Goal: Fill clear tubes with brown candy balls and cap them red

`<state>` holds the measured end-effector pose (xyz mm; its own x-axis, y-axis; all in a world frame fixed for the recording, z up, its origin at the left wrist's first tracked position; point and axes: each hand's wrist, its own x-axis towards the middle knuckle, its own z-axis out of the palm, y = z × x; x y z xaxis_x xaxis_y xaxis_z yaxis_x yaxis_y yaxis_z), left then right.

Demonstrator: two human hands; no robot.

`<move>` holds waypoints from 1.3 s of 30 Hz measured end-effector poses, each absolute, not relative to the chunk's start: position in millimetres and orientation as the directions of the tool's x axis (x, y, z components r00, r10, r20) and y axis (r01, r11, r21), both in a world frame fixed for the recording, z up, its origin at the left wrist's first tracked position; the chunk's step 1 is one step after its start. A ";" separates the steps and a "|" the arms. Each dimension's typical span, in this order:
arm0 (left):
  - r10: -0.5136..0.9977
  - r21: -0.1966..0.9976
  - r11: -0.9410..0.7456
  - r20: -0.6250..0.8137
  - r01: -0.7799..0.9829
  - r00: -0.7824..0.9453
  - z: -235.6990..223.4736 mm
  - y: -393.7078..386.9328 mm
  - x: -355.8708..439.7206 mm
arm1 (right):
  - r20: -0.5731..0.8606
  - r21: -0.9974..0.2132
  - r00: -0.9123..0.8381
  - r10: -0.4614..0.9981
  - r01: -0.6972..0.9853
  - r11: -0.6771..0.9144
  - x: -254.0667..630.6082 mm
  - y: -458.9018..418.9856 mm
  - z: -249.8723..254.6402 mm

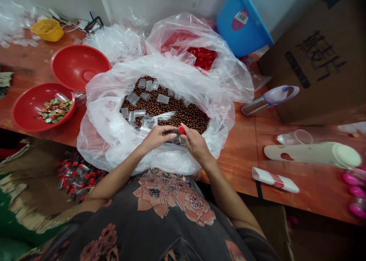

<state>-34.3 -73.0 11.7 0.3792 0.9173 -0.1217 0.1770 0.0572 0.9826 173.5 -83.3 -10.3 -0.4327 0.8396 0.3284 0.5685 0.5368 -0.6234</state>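
My left hand (157, 138) is closed around a small clear plastic bottle (177, 140) at the near edge of a big clear plastic bag (105, 97). The fingers hide most of the bottle, and I cannot tell how full it is. My right hand (195, 142) pinches a red cap (181, 129) at the bottle's end; whether the cap is fully seated is hidden. Beneath and beyond both hands, small round brown balls (185, 116) fill the bag. Several empty clear containers (162, 98) lie on top of the balls.
Left on the table stand two red bowls (81, 61), one holding small wrapped sweets (57, 109). Behind is a bag of red caps (204, 57). A blue bucket (243, 23), a cardboard box (317, 63) and flasks (303, 154) stand right. Red-capped bottles (78, 175) fill a carton lower left.
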 end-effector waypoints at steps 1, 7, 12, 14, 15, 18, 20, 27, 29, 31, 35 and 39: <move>0.920 0.982 0.052 -0.117 0.181 0.375 12.9 -73.4 -33.8 | 0.335 -0.625 -0.425 0.841 0.568 0.536 173.9 -83.4 -9.6; 0.940 0.982 0.051 -0.108 0.181 0.322 17.2 -76.6 -29.1 | 0.355 -0.638 -0.416 0.837 0.547 0.542 174.1 -83.8 -8.7; 0.939 0.987 0.135 -0.156 0.089 0.305 13.9 -79.7 -23.3 | 0.321 -0.748 -0.280 0.905 0.511 0.423 164.1 -88.8 -9.8; 0.937 0.984 0.169 -0.176 0.051 0.302 13.5 -80.6 -21.6 | 0.314 -0.800 -0.189 0.930 0.475 0.367 159.4 -91.0 -8.1; 0.937 0.984 0.175 -0.180 0.043 0.300 13.6 -80.9 -21.0 | 0.312 -0.815 -0.160 0.936 0.461 0.350 157.6 -91.8 -7.1; 0.943 0.984 0.171 -0.175 0.039 0.282 13.3 -81.8 -19.6 | 0.320 -0.809 -0.158 0.934 0.468 0.356 155.8 -91.9 -5.7; 0.954 0.986 0.163 -0.164 0.023 0.251 11.6 -83.1 -18.0 | 0.332 -0.769 -0.213 0.919 0.503 0.395 157.2 -90.0 -7.5; 0.929 0.927 0.321 -0.268 -0.193 0.255 8.0 -85.2 -7.6 | 0.335 -0.705 -0.371 0.866 0.511 0.492 162.9 -87.6 -18.0; 0.895 0.882 0.414 -0.350 -0.225 0.275 8.7 -84.0 -5.0 | 0.322 -0.718 -0.373 0.870 0.504 0.481 161.9 -90.3 -17.1; 0.882 0.869 0.441 -0.374 -0.223 0.288 8.3 -83.7 -2.4 | 0.315 -0.724 -0.366 0.876 0.505 0.471 160.5 -92.7 -14.7; 0.918 0.900 0.369 -0.312 -0.234 0.245 3.1 -86.4 3.8 | 0.360 -0.662 -0.360 0.861 0.551 0.508 159.8 -93.7 -10.6; 0.859 0.797 0.499 -0.404 -0.340 0.313 -2.3 -88.7 9.0 | 0.417 -0.588 -0.421 0.805 0.551 0.592 160.6 -92.5 -9.6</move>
